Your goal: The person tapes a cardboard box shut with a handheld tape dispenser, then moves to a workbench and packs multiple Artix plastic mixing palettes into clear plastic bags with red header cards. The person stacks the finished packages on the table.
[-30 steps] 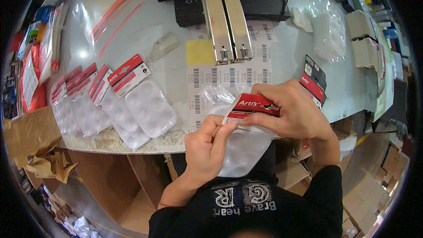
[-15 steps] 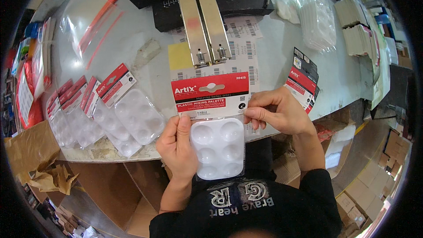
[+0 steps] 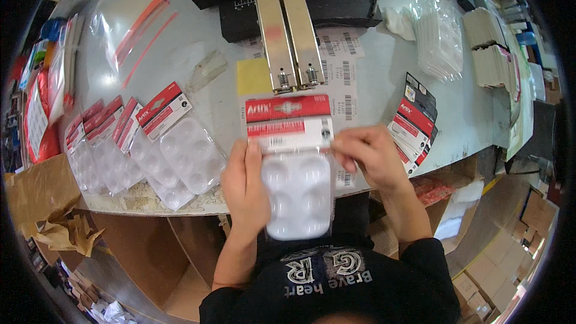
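A white plastic paint palette (image 3: 298, 197) with round wells is in a clear bag in front of me, topped by a red and white header card (image 3: 289, 125) that is slightly blurred. My left hand (image 3: 246, 187) grips the left side where card and bag meet, thumb on the front. At the card's lower right corner, my right hand (image 3: 367, 155) pinches the edge between thumb and fingers. The card's upper edge lies just below the ends of two metal arms (image 3: 289, 36) on a black machine (image 3: 240, 19).
Several carded palettes (image 3: 191, 155) overlap on the left of the table (image 3: 210, 105). Loose header cards (image 3: 414, 121) lie on the right, below a stack of clear-bagged palettes (image 3: 439, 39). Barcode sheets (image 3: 343, 87) lie under the metal arms. An open cardboard box (image 3: 141, 258) stands below the table edge.
The card and palette have shifted slightly up toward the metal arms, both hands moving along with them. The whole view has moved a little.
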`<act>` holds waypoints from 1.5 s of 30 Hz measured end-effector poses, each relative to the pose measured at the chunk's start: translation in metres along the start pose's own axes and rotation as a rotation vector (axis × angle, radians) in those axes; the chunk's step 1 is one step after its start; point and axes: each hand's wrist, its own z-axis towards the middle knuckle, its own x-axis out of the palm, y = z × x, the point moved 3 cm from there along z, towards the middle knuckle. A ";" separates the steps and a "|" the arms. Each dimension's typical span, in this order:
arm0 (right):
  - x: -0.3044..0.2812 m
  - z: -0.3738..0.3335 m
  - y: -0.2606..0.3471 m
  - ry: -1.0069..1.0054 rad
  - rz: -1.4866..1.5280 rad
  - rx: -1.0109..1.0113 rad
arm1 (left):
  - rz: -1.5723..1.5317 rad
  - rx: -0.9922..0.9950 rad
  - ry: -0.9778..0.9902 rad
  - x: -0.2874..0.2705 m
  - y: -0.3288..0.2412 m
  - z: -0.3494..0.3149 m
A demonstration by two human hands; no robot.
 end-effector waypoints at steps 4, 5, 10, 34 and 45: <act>0.002 0.040 -0.007 -0.138 0.203 -0.138 | 0.075 0.032 -0.048 0.015 0.010 0.043; -0.001 0.048 -0.007 -0.129 0.231 -0.169 | 0.129 0.085 -0.058 0.016 0.010 0.048; -0.005 0.058 -0.015 -0.159 0.285 -0.159 | -0.002 0.051 -0.052 0.021 0.026 0.059; -0.144 -0.016 0.005 -0.705 -0.850 -0.300 | -0.206 0.096 0.093 0.007 0.010 0.016; 0.016 -0.015 0.068 -0.036 -0.773 -0.506 | -0.245 -0.021 0.394 0.007 -0.019 -0.028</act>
